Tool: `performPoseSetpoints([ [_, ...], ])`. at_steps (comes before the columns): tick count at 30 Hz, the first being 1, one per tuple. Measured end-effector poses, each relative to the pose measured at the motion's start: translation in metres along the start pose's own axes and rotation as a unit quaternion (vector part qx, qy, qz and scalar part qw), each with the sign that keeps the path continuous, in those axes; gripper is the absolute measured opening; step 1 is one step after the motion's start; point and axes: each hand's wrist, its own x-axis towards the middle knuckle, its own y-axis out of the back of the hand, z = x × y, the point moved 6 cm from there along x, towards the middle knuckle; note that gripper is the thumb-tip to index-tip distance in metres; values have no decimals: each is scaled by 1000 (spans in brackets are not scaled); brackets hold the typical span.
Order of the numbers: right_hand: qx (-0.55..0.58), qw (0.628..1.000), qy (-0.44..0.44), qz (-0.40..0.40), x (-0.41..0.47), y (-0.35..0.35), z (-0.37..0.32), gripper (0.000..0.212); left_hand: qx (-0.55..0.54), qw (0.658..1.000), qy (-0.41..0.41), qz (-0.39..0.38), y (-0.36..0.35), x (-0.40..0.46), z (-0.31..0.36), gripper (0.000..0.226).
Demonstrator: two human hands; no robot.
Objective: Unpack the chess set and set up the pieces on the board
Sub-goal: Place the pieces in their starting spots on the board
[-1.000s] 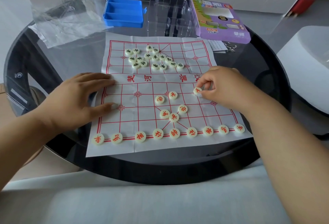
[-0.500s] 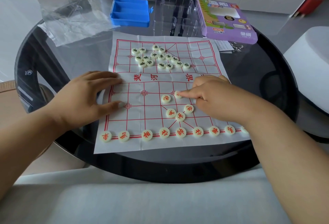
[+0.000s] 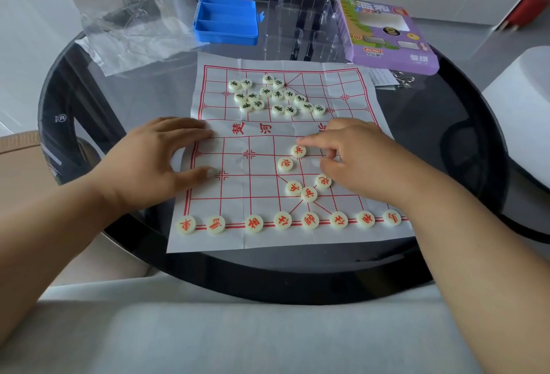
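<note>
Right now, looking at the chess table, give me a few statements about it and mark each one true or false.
1. The left hand lies flat on the paper board's left edge. True.
2. The black-lettered pieces stand in a neat row. False: they sit bunched together.
3. The right hand's forefinger touches a red-lettered piece. True.
4. The blue tray sits on the board. False: it is beyond it, on the glass table.

Two bare forearms enter from about seven and five o'clock, with no sleeves, watch, bracelet or rings showing on either. The left hand (image 3: 148,162) and right hand (image 3: 360,159) are ungloved, with short, unpainted fingernails. Light grey fabric fills the six o'clock edge, seemingly the person's clothing over the lap.
</note>
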Motion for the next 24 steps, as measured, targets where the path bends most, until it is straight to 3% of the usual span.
performPoseSetpoints([
  [3,-15,999,31,29,6,-1,-9,29,-8,1000,-5,3,0,0,1,79],
  [13,-52,996,72,7,27,-9,-30,14,-88,996,-15,27,3,-2,3,72],
  [18,1,992,121,28,35,-10,-71,15,-101,994,4,30,3,-2,-1,75],
  [24,-54,983,172,21,43,-29,-103,19,-105,994,-6,36,1,-2,-1,76],
])
